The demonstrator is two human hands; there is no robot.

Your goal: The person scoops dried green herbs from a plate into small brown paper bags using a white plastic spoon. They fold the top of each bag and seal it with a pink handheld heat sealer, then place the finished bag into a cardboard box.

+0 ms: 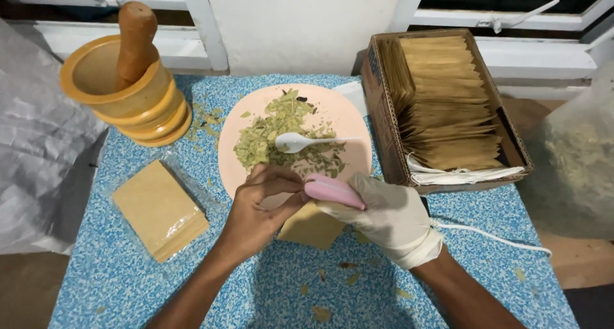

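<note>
Currently my gloved right hand [384, 217] grips a pink sealer [334, 191] just below the plate [345, 114], fingers wrapped tight; I judge it clamps the paper pouch [312, 228] edge. Bare left hand [259, 207] pinches that pouch, steadying it. Crushed leaves [272, 134] and spoon [304, 141] lie on the plate; box of pouches [448, 105] right of it.

Single view, head-worn camera: looks steeply down and forward from above the blue speckled table [115, 271], close range, facing the white window frame [198, 28] at the far edge. No second view present.
</note>
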